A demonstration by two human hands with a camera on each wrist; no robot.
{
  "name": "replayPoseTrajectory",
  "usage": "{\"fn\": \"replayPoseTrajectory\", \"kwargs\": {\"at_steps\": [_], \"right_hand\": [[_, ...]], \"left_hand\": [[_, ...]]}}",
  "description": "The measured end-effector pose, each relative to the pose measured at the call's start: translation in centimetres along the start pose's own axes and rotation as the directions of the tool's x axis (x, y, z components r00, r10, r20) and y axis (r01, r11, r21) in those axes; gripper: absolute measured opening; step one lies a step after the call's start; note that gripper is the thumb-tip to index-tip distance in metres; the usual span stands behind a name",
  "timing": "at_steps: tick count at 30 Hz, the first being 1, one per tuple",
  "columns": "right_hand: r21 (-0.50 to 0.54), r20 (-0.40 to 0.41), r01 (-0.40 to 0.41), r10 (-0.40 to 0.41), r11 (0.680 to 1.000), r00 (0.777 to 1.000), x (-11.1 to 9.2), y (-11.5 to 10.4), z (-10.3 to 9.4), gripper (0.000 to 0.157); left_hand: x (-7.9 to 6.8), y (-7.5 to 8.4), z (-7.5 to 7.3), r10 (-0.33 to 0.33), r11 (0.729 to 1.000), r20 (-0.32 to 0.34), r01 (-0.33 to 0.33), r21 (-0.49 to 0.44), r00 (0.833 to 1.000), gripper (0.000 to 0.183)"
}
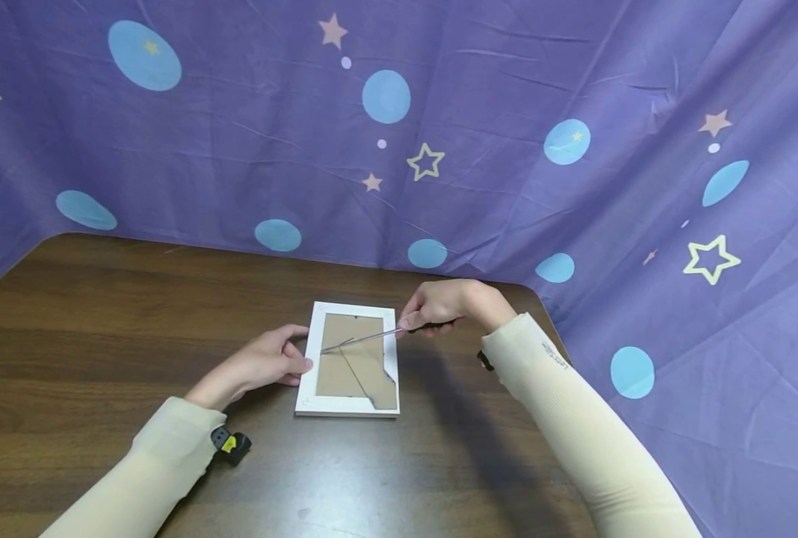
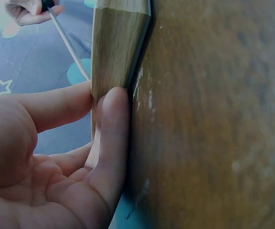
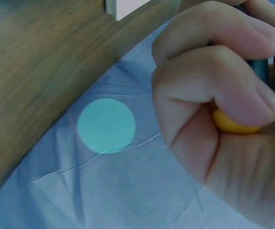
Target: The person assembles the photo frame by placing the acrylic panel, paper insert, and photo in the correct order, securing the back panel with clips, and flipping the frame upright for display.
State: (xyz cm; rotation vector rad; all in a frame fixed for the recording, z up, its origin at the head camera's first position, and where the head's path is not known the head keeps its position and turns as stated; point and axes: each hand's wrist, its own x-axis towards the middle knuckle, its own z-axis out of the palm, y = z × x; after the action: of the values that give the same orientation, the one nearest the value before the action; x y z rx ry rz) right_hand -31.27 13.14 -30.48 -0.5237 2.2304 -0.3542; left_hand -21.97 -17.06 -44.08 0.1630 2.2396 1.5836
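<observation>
A picture frame [image 1: 308, 359] with a white border lies face down on the table, its brown backing board [image 1: 355, 373] showing. My left hand [image 1: 271, 362] grips the frame's left edge, thumb on the border and fingers against the side. In the left wrist view, the fingers press the wood-grain edge [image 2: 116, 45]. From the right, my right hand [image 1: 439, 305] holds a screwdriver [image 1: 379, 335] by its dark handle, whose yellow end [image 3: 235, 125] peeks out between curled fingers. The long metal shaft slants over the backing, its tip at the inner left edge of the border.
The brown wooden table [image 1: 137, 314] extends around the frame. A purple curtain [image 1: 480, 90] with stars and blue dots hangs behind and to the right. At the frame's lower right corner, the white border looks torn or peeled, with backing exposed.
</observation>
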Motion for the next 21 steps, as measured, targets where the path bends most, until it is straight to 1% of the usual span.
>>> {"fn": "replayPoseTrajectory", "kwargs": {"at_steps": [7,12,16,21], "right_hand": [[0.056,0.027,-0.003,0.001,0.998,1.0,0.4,1.6,0.5,0.029],[0.102,0.048,0.012,-0.017,0.995,0.999,0.7,2.2,0.9,0.032],[0.118,0.06,0.023,-0.03,0.993,0.998,1.0,2.8,1.3,0.034],[0.159,0.08,0.01,-0.023,0.987,0.997,1.5,4.0,1.8,0.036]], "left_hand": [[0.1,0.1,0.0,-0.006,1.0,0.0,0.006,0.017,1.0,0.077],[0.1,0.0,-0.1,-0.009,1.0,-0.005,0.009,0.018,1.0,0.078],[0.1,0.0,0.0,-0.018,1.0,-0.008,0.019,0.015,1.0,0.077],[0.1,0.0,0.0,-0.014,1.0,-0.009,0.014,0.016,1.0,0.077]]}}
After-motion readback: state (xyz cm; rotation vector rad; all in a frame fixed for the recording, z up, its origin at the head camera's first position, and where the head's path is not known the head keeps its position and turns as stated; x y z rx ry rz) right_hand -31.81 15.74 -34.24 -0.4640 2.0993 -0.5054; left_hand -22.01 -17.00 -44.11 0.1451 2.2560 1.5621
